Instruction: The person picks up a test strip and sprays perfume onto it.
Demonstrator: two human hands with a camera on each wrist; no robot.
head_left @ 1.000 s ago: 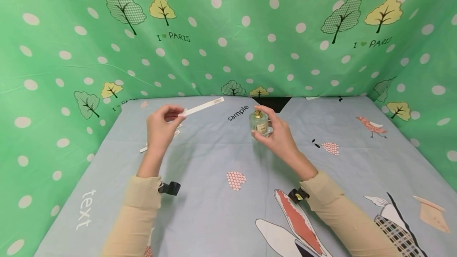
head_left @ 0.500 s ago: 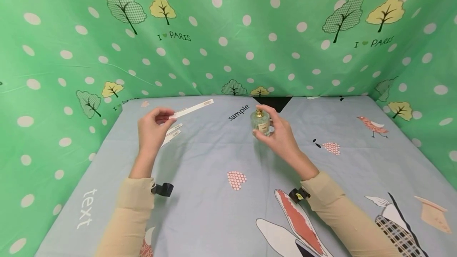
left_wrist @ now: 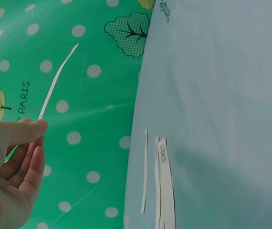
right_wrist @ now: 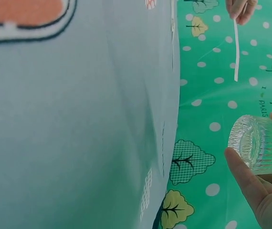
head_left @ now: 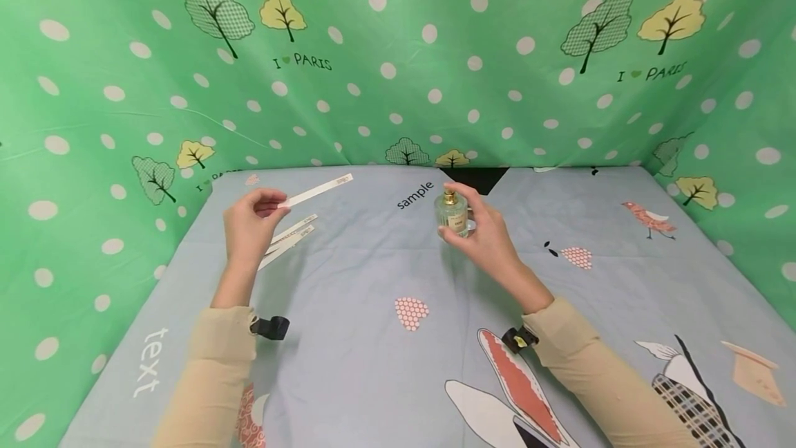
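Observation:
Between thumb and fingers, my left hand (head_left: 251, 227) pinches one end of a white paper test strip (head_left: 318, 190), raised over the table and pointing to the right. In the left wrist view the strip (left_wrist: 57, 78) bends slightly. My right hand (head_left: 488, 237) grips a small clear glass perfume bottle (head_left: 452, 214) with a gold spray neck and a pale label, held upright off the table. One finger lies at the top and the thumb at the lower side. The ribbed glass base of the bottle (right_wrist: 253, 143) shows in the right wrist view.
Several more white strips (head_left: 287, 244) lie on the table below my left hand; the left wrist view shows these strips (left_wrist: 165, 186) partly overlapping. A grey-blue printed cloth (head_left: 348, 337) covers the table. Behind it hangs a green dotted curtain (head_left: 385, 109).
My left hand has moved left with the strip, away from the bottle, uncovering more of the strips on the table. My right hand and the bottle have stayed nearly in place.

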